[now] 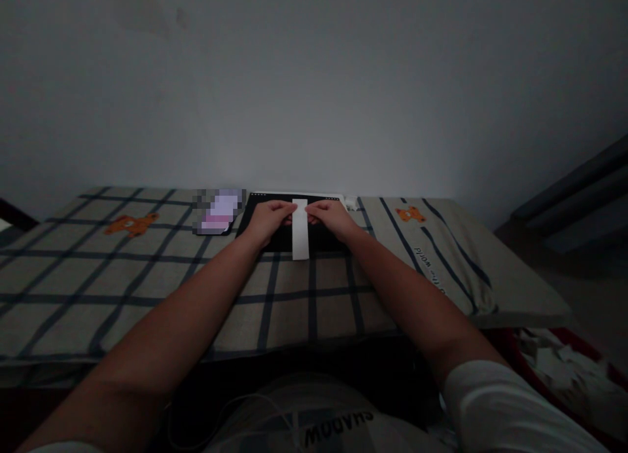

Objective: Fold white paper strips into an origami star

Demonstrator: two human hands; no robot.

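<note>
A narrow white paper strip (301, 235) hangs upright between my two hands, its lower end reaching past the near edge of a black flat board or mat (279, 243). My left hand (271, 218) pinches the strip's left edge near the top, thumb and fingers together. On the opposite edge, my right hand (332, 216) grips it the same way at about the same height. Both hands are just above the black board, which has small white marks along its far edge. Whether the strip is folded cannot be made out.
The table wears a checked cloth (235, 312) with orange bear figures. Left of the board lies a phone (220, 211), its screen blurred out. A small white object (350, 203) sits by the board's far right corner. Below the table at right stands a red bin (513, 355) holding paper scraps.
</note>
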